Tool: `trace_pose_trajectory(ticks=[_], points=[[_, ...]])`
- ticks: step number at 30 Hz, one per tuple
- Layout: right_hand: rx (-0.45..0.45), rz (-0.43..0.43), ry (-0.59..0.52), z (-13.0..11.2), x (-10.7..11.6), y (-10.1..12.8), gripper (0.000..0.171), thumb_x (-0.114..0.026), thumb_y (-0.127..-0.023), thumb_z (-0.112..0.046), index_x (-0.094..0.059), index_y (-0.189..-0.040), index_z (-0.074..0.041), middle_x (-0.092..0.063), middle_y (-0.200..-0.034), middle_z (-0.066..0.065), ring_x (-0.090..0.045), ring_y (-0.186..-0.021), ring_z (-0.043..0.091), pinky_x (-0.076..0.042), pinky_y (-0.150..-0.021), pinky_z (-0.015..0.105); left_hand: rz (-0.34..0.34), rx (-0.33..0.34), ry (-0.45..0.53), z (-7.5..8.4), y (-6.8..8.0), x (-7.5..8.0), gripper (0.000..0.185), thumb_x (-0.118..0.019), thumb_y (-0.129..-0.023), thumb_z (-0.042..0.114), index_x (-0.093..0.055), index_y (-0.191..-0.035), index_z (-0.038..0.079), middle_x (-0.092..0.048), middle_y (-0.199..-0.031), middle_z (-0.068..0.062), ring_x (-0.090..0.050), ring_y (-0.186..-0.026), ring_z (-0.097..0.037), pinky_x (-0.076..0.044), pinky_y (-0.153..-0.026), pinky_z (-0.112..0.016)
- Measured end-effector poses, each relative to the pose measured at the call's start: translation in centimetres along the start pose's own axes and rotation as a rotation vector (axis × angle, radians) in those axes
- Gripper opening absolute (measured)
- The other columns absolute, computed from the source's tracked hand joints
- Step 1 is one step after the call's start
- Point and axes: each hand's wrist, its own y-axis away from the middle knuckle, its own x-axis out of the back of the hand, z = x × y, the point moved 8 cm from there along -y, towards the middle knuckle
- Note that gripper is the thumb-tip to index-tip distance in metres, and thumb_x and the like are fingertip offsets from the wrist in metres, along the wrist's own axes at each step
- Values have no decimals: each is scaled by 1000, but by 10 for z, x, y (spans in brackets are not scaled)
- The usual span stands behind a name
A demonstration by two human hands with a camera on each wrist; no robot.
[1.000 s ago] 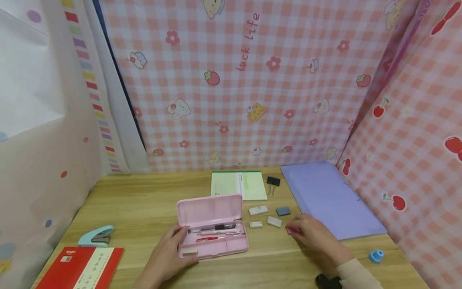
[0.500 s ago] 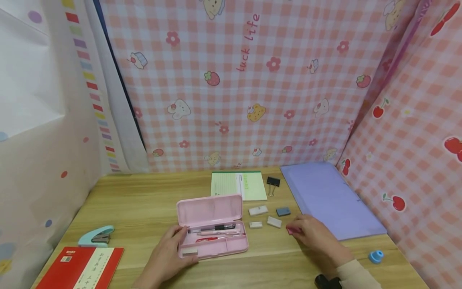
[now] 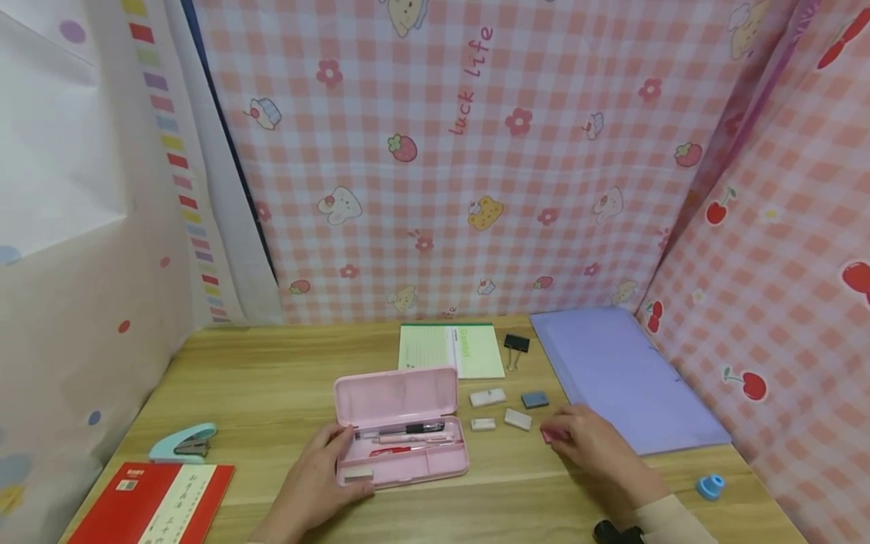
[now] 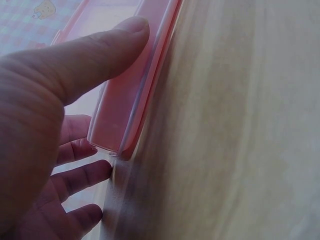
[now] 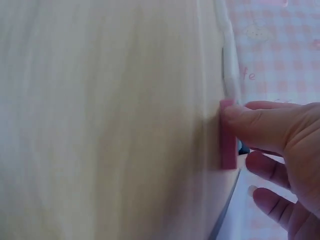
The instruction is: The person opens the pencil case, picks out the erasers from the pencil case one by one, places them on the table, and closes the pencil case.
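Observation:
An open pink pencil case (image 3: 448, 459) lies on the table with its lid (image 3: 397, 397) raised behind. Inside are several pens (image 3: 408, 438), and a whitish eraser (image 3: 359, 474) sits in the front left compartment. My left hand (image 3: 306, 483) holds the left end of the case, the thumb over its front corner and the fingers along the side, as the left wrist view shows. Right of the case, my right hand (image 3: 594, 446) pinches a pink eraser (image 5: 229, 145) at the table surface. Between them lie two small white erasers (image 3: 518, 420), a longer white one (image 3: 488, 397) and a blue-grey one (image 3: 535, 400).
A notepad (image 3: 435, 349) and a black binder clip (image 3: 516, 344) are behind the case. A purple folder (image 3: 625, 378) lies at the right, near a blue cap-like object (image 3: 711, 486). At the left are a light-blue stapler (image 3: 182, 444) and a red book (image 3: 129, 506).

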Motion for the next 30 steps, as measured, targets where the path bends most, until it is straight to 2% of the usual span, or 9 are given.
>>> trace_pose_trajectory(ticks=[5, 9, 16, 19, 22, 25, 30], points=[[6, 49, 33, -22, 5, -12, 32, -84, -70, -10, -74, -100, -11, -65, -101, 5, -62, -92, 20, -54, -77, 38, -23, 20, -4, -2, -2, -2, 99, -84, -59, 59, -53, -138, 6, -47, -133, -5, -46, -120, -24, -42, -100, -46], [37, 8, 15, -58, -1, -32, 33, -83, -73, -14, -73, -105, -14, -66, -107, 4, -62, -98, 20, -54, -81, 37, -21, 16, -4, -2, -2, -1, 98, -85, -60, 58, -53, -137, 7, -47, -133, -5, -47, -121, -25, -41, -100, -47], [149, -77, -90, -137, -31, -76, 26, -75, -84, -23, -72, -108, -17, -67, -106, -5, -62, -98, 13, -52, -85, 32, 38, -49, -32, 3, 2, 7, 94, -89, -58, 47, -55, -133, 3, -52, -131, -10, -51, -118, -28, -42, -100, -46], [215, -91, -83, -170, -46, -93, 22, -72, -86, -26, -72, -107, -19, -66, -101, -8, -62, -93, 9, -51, -83, 28, 58, -74, -33, 7, 5, 12, 91, -89, -59, 43, -55, -133, 2, -53, -131, -11, -52, -118, -29, -42, -99, -48], [278, -97, -57, -197, -59, -105, 21, -72, -85, -28, -73, -106, -21, -65, -99, -9, -61, -91, 7, -50, -83, 24, 46, -83, -26, 9, 7, 13, 84, -89, -61, 39, -58, -130, 2, -55, -131, -11, -52, -119, -30, -42, -100, -49], [313, -118, -33, -215, -71, -114, 19, -72, -85, -27, -74, -104, -24, -64, -96, -12, -60, -90, 4, -49, -82, 20, 26, -78, -28, 9, 10, 12, 74, -89, -62, 37, -64, -123, 2, -56, -129, -11, -51, -119, -29, -42, -100, -48], [313, -149, -11, -227, -85, -123, 14, -74, -84, -27, -76, -98, -28, -65, -90, -16, -60, -85, 0, -47, -79, 16, 17, -75, -34, 8, 9, 11, 63, -89, -62, 33, -68, -114, 2, -58, -127, -9, -52, -119, -26, -43, -99, -46]])
